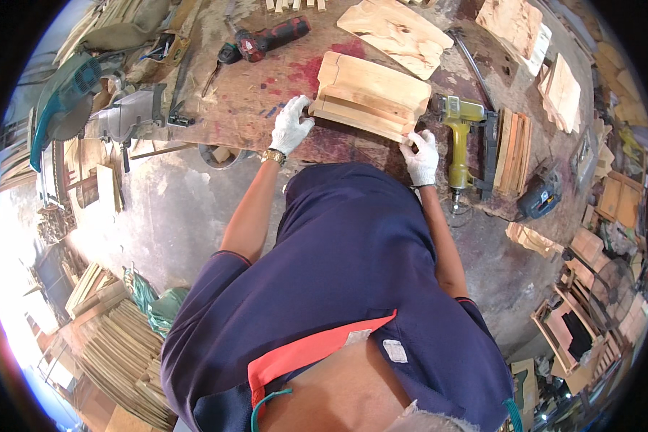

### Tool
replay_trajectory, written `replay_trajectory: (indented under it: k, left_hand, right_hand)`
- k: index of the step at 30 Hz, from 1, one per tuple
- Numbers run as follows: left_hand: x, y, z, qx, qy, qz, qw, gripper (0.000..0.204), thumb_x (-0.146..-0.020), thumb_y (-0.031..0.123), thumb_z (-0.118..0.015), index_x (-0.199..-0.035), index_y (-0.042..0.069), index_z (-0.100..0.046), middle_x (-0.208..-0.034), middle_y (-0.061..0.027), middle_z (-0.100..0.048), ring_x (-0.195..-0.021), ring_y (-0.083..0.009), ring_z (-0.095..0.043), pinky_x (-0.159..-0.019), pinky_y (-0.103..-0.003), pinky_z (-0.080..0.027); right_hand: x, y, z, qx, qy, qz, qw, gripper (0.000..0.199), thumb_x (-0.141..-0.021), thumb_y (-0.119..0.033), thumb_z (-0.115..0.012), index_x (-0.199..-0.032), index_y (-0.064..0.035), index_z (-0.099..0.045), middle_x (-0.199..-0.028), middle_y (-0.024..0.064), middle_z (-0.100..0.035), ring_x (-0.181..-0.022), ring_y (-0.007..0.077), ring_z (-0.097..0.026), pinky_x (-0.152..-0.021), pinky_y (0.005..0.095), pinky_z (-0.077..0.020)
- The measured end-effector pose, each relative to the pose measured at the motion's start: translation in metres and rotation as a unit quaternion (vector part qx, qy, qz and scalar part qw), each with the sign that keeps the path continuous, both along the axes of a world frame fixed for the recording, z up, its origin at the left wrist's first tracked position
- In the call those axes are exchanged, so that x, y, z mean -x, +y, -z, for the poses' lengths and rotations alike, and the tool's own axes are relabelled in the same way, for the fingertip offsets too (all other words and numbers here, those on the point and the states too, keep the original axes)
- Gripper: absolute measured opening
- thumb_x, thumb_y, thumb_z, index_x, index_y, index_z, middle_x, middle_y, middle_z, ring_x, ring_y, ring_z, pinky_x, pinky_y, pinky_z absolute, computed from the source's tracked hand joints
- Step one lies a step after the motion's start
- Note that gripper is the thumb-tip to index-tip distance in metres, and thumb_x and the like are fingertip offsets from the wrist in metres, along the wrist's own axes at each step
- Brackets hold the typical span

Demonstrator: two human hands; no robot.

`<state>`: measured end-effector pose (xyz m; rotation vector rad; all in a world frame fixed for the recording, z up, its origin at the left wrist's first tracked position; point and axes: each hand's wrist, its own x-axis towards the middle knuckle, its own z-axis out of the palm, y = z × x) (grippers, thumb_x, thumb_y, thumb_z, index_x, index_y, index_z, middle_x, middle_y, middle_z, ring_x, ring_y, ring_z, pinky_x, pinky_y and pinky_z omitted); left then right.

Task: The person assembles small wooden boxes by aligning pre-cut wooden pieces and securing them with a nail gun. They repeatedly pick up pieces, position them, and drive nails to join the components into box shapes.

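while you stood at the near edge of the workbench (pixel 227 119), the wooden piece (pixel 376 83) lay in front of you by the middle of that edge, its long side running roughly along it and its right end slanting a little toward you. its upper face was pale and smooth-looking, and a narrow strip (pixel 356 121) ran along its near side.

your gloved left hand (pixel 293 126) was closed on the near left corner, and your gloved right hand (pixel 420 155) had its thumb and fingers bent around the near right corner; how firmly either one pressed, i could not tell. nor could i tell whether the underside sat flat on the workbench.

judging by its thin wood, the piece would probably have handled as light and stiff, easy to lift level by its two ends. a gloved grip might have slid on the smooth face, so the end corners seemed the surer hold. the strip looked like the weaker part: i could not see whether it was fixed, and a pull on it alone might have shifted or split it. pinching both layers together at each end seemed safest.

along the same edge, just to the right of your right hand, lay a yellow nail gun (pixel 459 133), with a bundle of slats (pixel 513 151) past it.
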<state>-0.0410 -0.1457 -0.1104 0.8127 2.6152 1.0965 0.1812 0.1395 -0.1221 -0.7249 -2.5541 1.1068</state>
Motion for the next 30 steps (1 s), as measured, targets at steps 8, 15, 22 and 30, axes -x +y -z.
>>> replay_trajectory:
  k: [8,15,22,30]
  left_hand:
    - [0.010,0.021,0.004,0.092,-0.066,-0.078,0.990,0.036,-0.089,0.039,-0.063,-0.099,0.004,-0.064,-0.102,-0.0219,-0.067,-0.098,-0.0421,-0.064,-0.086,-0.049,-0.051]
    - [0.011,0.037,-0.020,0.176,-0.207,-0.107,0.956,0.080,-0.082,0.064,-0.072,-0.113,-0.008,-0.059,-0.109,-0.0243,-0.067,-0.112,-0.0315,-0.063,-0.092,-0.044,-0.048]
    - [0.003,0.038,-0.034,0.027,-0.316,-0.086,0.944,0.051,-0.086,0.034,-0.081,-0.108,-0.007,-0.061,-0.086,-0.0087,-0.067,-0.060,-0.0121,-0.064,-0.057,-0.028,-0.050]
    - [0.002,0.035,-0.028,0.003,-0.325,-0.060,0.944,0.038,-0.091,0.032,-0.075,-0.104,-0.002,-0.065,-0.084,-0.0064,-0.069,-0.060,-0.0117,-0.064,-0.058,-0.028,-0.049]
  right_hand:
    - [0.002,-0.001,-0.008,-0.029,-0.009,-0.007,1.000,0.024,-0.073,-0.011,-0.082,-0.095,-0.0114,-0.072,-0.090,0.0078,-0.056,-0.085,0.0273,-0.060,-0.072,0.0365,-0.0506]
    - [0.002,0.001,-0.009,-0.013,0.001,-0.007,1.000,0.022,-0.072,-0.008,-0.083,-0.089,-0.0092,-0.069,-0.086,0.0062,-0.055,-0.076,0.0240,-0.058,-0.065,0.0350,-0.0489]
    - [0.000,0.003,-0.009,-0.007,0.006,-0.016,1.000,0.024,-0.071,-0.008,-0.083,-0.092,-0.0104,-0.071,-0.087,0.0068,-0.055,-0.078,0.0242,-0.058,-0.065,0.0346,-0.0488]
    - [-0.001,0.003,-0.003,-0.047,0.026,-0.021,0.998,0.024,-0.073,-0.005,-0.080,-0.095,-0.0082,-0.071,-0.087,0.0061,-0.058,-0.078,0.0224,-0.058,-0.064,0.0333,-0.0483]
